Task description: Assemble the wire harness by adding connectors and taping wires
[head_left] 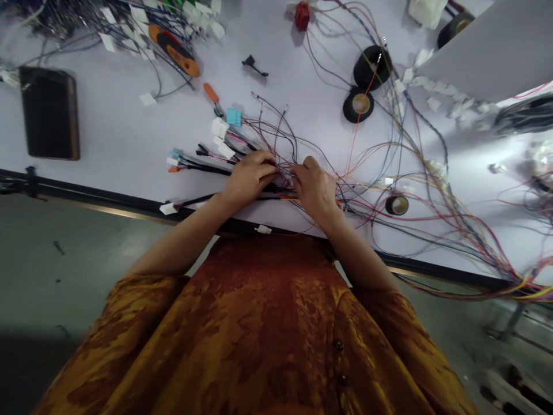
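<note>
Both my hands are closed on a bundle of thin wires (285,181) near the table's front edge. My left hand (250,176) pinches it from the left, and my right hand (315,187) grips it a short way to the right. To the left, black-sleeved branches (207,168) of the wiring end in small white, black, blue and orange connectors. A light-blue connector (234,117) and white connectors (220,128) lie just beyond my left hand. Loose wire ends with metal terminals (285,108) point away from me. The fingertips partly hide the wires between them.
A phone (49,112) lies at the left. Beyond my hands are an orange-black handled tool (174,50), a small orange-handled tool (211,93) and a red connector (302,16). Rolls of black tape (358,105) and a smaller roll (396,204) sit among long wires at the right.
</note>
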A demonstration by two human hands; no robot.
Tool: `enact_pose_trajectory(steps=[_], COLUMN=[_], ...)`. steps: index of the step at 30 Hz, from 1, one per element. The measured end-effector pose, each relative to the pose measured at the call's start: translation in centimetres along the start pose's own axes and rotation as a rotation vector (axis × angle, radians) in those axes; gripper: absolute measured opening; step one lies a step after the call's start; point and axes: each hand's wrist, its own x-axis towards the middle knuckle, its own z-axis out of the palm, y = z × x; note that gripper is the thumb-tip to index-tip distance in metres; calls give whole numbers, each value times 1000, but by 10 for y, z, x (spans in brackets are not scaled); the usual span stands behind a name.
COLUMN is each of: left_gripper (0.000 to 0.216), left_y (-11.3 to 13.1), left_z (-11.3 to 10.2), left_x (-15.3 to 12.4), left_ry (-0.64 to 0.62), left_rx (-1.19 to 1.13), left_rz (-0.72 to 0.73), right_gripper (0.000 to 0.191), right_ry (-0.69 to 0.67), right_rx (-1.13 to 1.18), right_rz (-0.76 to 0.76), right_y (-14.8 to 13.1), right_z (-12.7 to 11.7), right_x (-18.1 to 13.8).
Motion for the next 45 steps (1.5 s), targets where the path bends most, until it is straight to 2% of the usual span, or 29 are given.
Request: enact_pose_trajectory(steps=[5, 9, 12, 15, 18, 20, 23, 25, 29, 32, 34, 37, 39, 41, 43, 45], left_gripper=[12, 10, 8, 3, 7, 9, 11, 17, 32, 37, 42, 46, 46, 45, 48, 52], left_y=[8, 11, 7, 0, -5, -7, -9, -9, -8, -9, -11, -10, -5, -1, 2, 1], left_z=[6, 6, -3, -19, -35, -40, -43, -41, -38, -38, -38, -38, -38, -38, -36, -32], left_x=[6, 13, 12, 6, 2, 2, 3, 5, 7, 6, 5, 2, 0, -1, -3, -3], left_ry=[12, -7, -58, -72, -139, -194, -214, -213, -199, -193, -200, -212, -201, -182, -175, -167], left_rx=[51, 55, -3, -167, -352, -429, -454, -428, -341, -311, -306, -274, -218, -145, -87, -59], left_rz=[-34, -20, 26, 41, -24, -68, -69, -59, -66, -59, -55, -70, -63, -37, -19, -14], right_gripper=[24, 21, 22, 22, 25, 27, 26, 26, 30, 38, 39, 26, 18, 18, 19, 16], right_ry=[-22, 31, 93, 126, 81, 20, -42, -73, -104, 43, 118, 101, 124, 150, 102, -16], right_rx=[36, 63, 121, 189, 219, 202, 177, 186, 200, 274, 361, 616, 888, 1098, 1125, 969], right_rz=[-9, -31, -26, -49, -118, -95, -16, -17, -122, -221, -299, -406, -324, -120, 11, -71], right_y=[-1, 0, 1, -4, -13, -19, -29, -38, -53, -56, -54, -49, -43, -37, -32, -32], right_z=[2, 3, 3, 2, 4, 5, 4, 3, 9, 20, 25, 28, 28, 27, 26, 22], right_x=[4, 2, -5, -15, -18, -15, -12, -13, -23, -28, -28, -22, -16, -10, -7, -10])
